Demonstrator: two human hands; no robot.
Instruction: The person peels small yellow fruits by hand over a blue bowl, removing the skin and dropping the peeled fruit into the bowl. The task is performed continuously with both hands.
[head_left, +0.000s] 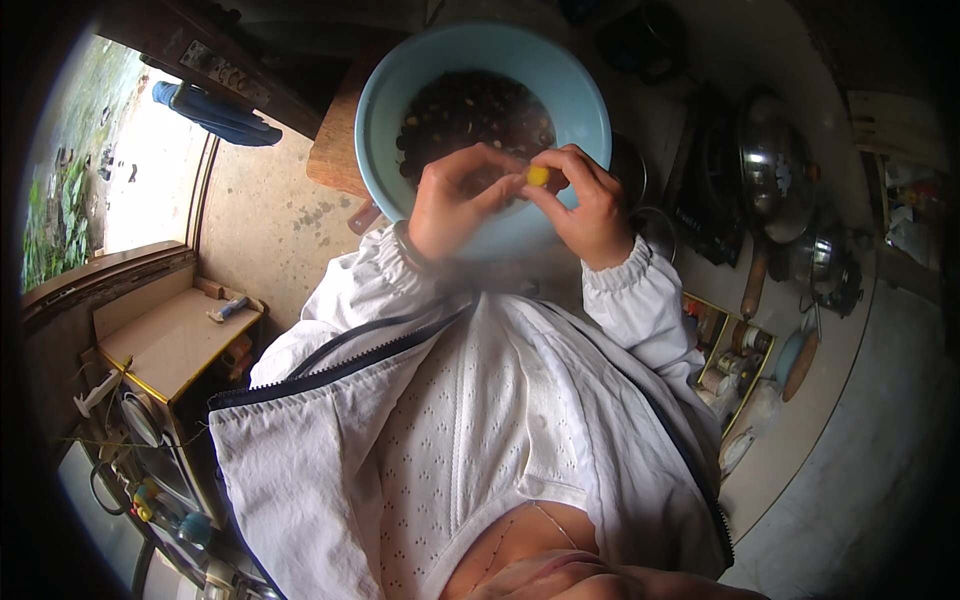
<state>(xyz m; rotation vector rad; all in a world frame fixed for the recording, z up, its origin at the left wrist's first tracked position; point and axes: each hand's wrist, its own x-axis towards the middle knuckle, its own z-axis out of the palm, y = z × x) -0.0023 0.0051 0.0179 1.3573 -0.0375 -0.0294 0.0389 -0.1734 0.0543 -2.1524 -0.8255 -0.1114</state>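
A light blue plastic basin (371, 135) stands before me with many dark, round nuts or fruits (476, 105) in its bottom, a few pale or yellow pieces among them. Over its near side, my right hand (585, 196) pinches a small, bright yellow piece (538, 175), perhaps a peeled kernel, between thumb and fingers. My left hand (461, 199) meets it from the other side, thumb and forefinger closed at the piece's edge. Whether a bit of skin is also between the left fingertips is too blurred to tell. Both wrists are in white elastic cuffs.
A wooden board (337, 154) juts out left of the basin. To the right are a lidded metal pan (776, 169) and a shelf of jars (739, 360). On the left stand a small cabinet (172, 330) and an open doorway (142, 172) with blue cloth (217, 116) hanging beside it.
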